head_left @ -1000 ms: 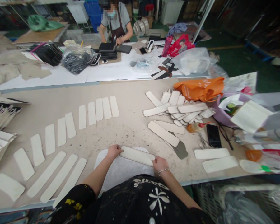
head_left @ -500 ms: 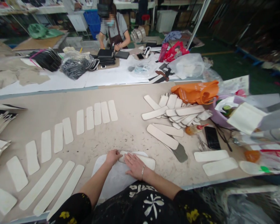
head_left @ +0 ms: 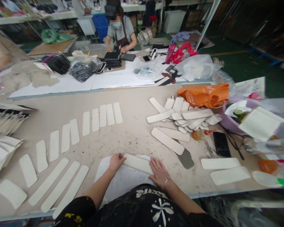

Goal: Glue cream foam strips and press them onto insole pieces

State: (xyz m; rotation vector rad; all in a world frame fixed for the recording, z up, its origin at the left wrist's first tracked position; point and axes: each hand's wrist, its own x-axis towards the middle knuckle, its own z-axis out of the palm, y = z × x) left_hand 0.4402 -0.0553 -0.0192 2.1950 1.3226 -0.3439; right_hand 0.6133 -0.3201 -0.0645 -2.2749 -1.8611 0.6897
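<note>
A cream, round-ended strip (head_left: 138, 163) lies on a white sheet (head_left: 109, 176) at the table's near edge. Thumb and fingers of my left hand (head_left: 116, 161) pinch its left end. My right hand (head_left: 159, 171) rests flat over the right end, fingers stretched out, and hides that end. Just to the right, a few more cream strips (head_left: 168, 141) lie crossed over a dark grey-green piece (head_left: 186, 159). On the left, several white strips (head_left: 54, 145) are laid out separately in a row, with longer ones (head_left: 61, 186) nearer me.
Behind on the right is a heap of cream strips (head_left: 191, 116), beside an orange bag (head_left: 204, 95) and a purple basin (head_left: 227, 121). A phone (head_left: 221, 144), scissors (head_left: 210, 148) and a small bottle (head_left: 201, 135) lie nearby. Across the table a person (head_left: 120, 31) handles black pieces.
My right hand has slid along the strip from its middle to its right end. My left hand stays at the left end. The camera view has shifted slightly left.
</note>
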